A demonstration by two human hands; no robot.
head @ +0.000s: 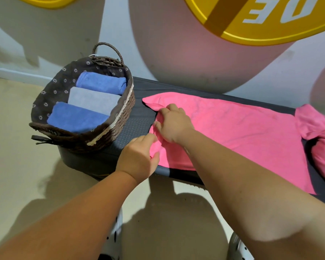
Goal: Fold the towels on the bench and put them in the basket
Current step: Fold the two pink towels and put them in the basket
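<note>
A pink towel (238, 132) lies spread along the dark bench (137, 124). My right hand (172, 124) is on its left end, fingers curled into the cloth near the far left corner. My left hand (139, 158) pinches the towel's near left edge between thumb and fingers. A second pink towel (321, 139) lies crumpled at the bench's right end. The woven brown basket (116, 117) stands on the left end of the bench and holds two blue folded towels (101, 82) and a grey one (94, 100) between them.
The bench stands against a painted wall (195, 59). Beige floor (17, 147) lies left of and below the bench. My white shoes (238, 248) show at the bottom edge. The basket's handle (109, 47) rises at its far side.
</note>
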